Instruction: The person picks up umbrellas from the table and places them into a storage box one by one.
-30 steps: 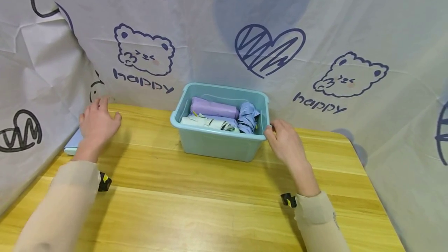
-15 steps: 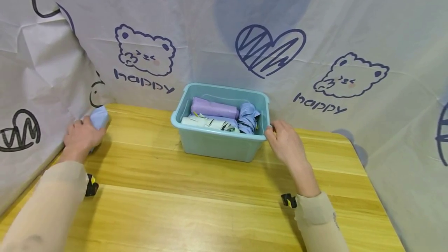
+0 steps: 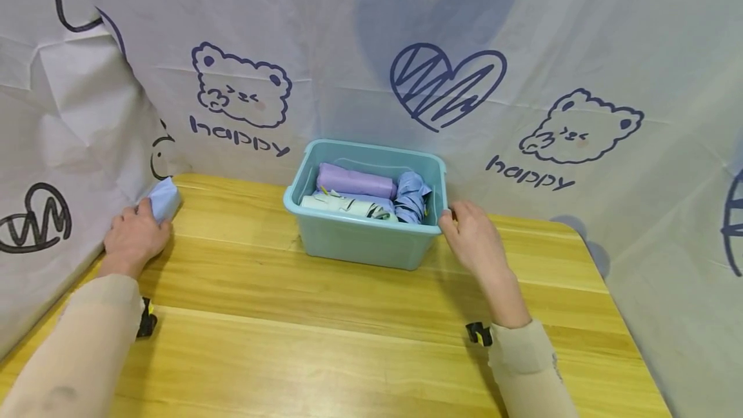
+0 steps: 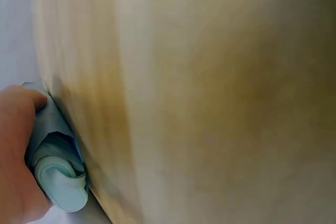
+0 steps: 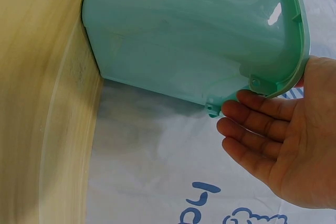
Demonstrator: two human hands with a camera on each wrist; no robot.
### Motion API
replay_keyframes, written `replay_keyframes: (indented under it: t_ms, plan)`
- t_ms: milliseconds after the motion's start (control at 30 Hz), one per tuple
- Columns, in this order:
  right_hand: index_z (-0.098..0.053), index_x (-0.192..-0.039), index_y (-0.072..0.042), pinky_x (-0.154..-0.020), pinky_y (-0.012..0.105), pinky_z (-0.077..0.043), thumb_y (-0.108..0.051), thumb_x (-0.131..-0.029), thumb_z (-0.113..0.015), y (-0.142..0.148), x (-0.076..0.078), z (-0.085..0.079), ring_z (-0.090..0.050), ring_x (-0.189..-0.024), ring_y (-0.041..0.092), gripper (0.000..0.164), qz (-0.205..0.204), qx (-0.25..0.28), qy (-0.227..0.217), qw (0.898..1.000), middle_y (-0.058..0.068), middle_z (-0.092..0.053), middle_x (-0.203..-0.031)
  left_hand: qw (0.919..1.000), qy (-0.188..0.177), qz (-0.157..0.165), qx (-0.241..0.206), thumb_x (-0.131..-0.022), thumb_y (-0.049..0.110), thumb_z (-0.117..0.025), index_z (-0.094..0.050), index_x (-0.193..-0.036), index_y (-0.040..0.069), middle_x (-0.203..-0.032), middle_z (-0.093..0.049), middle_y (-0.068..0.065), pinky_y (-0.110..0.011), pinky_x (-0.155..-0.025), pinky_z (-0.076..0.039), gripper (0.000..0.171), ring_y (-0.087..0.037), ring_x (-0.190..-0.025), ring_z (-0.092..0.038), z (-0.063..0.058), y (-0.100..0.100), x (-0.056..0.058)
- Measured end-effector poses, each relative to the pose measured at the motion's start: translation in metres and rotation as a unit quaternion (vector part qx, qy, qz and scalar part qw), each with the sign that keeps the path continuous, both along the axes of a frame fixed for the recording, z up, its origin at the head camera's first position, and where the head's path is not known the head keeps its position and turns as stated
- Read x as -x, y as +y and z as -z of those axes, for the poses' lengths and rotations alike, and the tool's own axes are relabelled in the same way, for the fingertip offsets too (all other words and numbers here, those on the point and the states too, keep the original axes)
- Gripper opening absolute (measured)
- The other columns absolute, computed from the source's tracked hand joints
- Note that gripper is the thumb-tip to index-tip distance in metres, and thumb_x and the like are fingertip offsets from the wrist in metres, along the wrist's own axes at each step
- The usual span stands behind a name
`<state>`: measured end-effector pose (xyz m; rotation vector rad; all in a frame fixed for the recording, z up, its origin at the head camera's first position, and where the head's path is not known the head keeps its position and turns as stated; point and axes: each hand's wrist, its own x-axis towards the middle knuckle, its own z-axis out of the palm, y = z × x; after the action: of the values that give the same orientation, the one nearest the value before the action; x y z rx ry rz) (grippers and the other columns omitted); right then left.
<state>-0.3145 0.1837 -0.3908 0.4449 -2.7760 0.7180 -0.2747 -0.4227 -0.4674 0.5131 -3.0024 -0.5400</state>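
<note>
At the table's left edge, my left hand (image 3: 135, 237) grips a rolled light-blue folding umbrella (image 3: 165, 199). Its pale mint handle end with a strap (image 4: 62, 184) faces the camera in the left wrist view. A teal plastic bin (image 3: 361, 240) stands upright at the back middle. My right hand (image 3: 477, 240) holds the right end of its rim, fingers under the lip in the right wrist view and the thumb mostly hidden. Inside the bin lie a purple rolled bundle (image 3: 355, 180), a pale mint one (image 3: 339, 204) and a crumpled blue one (image 3: 411, 195), with more blue fabric between them.
The wooden table (image 3: 325, 340) reaches a printed white cloth (image 3: 342, 102) that hangs close behind the bin. More of this cloth rises on the left, right beside my left hand, and on the right.
My left hand has come down and left onto the blue umbrella and taken hold of it; the umbrella's far end now shows beyond the fingers. The right hand and bin stay put.
</note>
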Motion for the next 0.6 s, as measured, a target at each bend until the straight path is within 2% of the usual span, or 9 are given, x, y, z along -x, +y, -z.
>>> replay_keyframes:
  t_ms: [233, 367, 433, 600]
  plan:
    - [-0.065, -0.121, 0.005, -0.099, 0.057, -0.048, -0.032, -0.106, -0.039, 0.0, -0.001, -0.002, -0.06, -0.112, 0.041, 0.048, -0.001, -0.001, -0.003, 1.0, 0.022, -0.065, -0.121, 0.9986, -0.031, 0.008, -0.041, -0.103, 0.042, -0.039, -0.005, -0.155, -0.016, -0.134, -0.021, -0.054, -0.079, -0.093, -0.033, 0.085, -0.069, -0.121, -0.027, -0.006, -0.006, -0.001]
    - [-0.065, -0.122, 0.005, -0.099, 0.057, -0.048, -0.033, -0.106, -0.039, 0.0, -0.001, -0.004, -0.06, -0.112, 0.041, 0.049, 0.001, -0.002, -0.005, 1.0, 0.023, -0.065, -0.121, 0.9954, -0.042, 0.009, -0.085, -0.104, 0.049, -0.035, 0.004, -0.156, -0.015, -0.141, -0.013, -0.056, -0.079, -0.098, -0.032, 0.092, -0.071, -0.124, -0.026, -0.011, -0.005, 0.0]
    - [-0.065, -0.121, 0.005, -0.099, 0.057, -0.048, -0.033, -0.106, -0.04, 0.0, -0.001, -0.004, -0.06, -0.111, 0.041, 0.048, 0.001, -0.001, -0.004, 1.0, 0.022, -0.065, -0.12, 0.9934, -0.037, 0.011, -0.108, -0.104, 0.049, -0.034, 0.005, -0.156, -0.015, -0.142, -0.013, -0.056, -0.077, -0.097, -0.036, 0.091, -0.069, -0.123, -0.031, -0.013, -0.002, 0.0]
    - [-0.065, -0.118, 0.003, -0.096, 0.056, -0.049, -0.032, -0.106, -0.041, -0.001, -0.002, -0.002, -0.06, -0.108, 0.04, 0.044, -0.001, 0.0, -0.003, 1.0, 0.022, -0.066, -0.118, 0.989, 0.007, 0.031, -0.144, -0.106, 0.039, -0.039, -0.01, -0.153, -0.021, -0.137, -0.03, -0.052, -0.067, -0.086, -0.05, 0.082, -0.059, -0.112, -0.047, -0.014, 0.008, -0.001]
